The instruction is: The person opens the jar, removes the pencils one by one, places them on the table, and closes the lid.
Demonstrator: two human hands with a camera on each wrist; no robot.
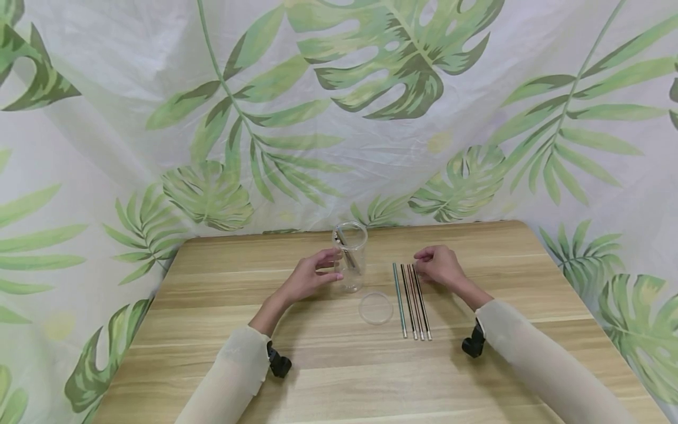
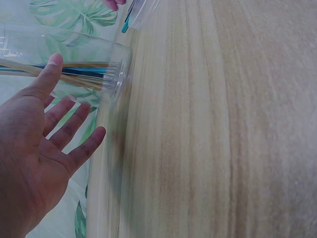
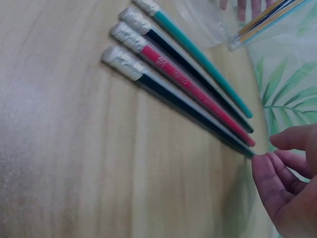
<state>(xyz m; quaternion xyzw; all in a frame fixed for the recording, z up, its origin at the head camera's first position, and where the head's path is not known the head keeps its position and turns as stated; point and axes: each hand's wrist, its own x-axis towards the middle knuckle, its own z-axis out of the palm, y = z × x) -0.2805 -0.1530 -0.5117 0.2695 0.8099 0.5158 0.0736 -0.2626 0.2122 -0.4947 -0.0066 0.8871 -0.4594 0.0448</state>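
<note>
A tall clear plastic cup point(image 1: 350, 274) stands upright at the table's back, with several pencils point(image 2: 89, 75) leaning inside, eraser ends down. My left hand point(image 1: 312, 272) is at the cup's left side, thumb and fingers spread; whether they touch it I cannot tell. To the right, several pencils lie roughly parallel on the table: a teal pencil point(image 3: 198, 54), a red pencil point(image 3: 193, 91) and dark ones. At the far end of the rightmost dark pencil point(image 3: 188, 111), my right hand point(image 3: 292, 173) touches its tip with a fingertip, the other fingers loosely bent.
Between the cup and the loose pencils, nearer me, a round clear lid point(image 1: 376, 308) lies flat on the wooden table point(image 1: 339, 383). Behind the table's back edge hangs a leaf-patterned cloth point(image 1: 318, 147).
</note>
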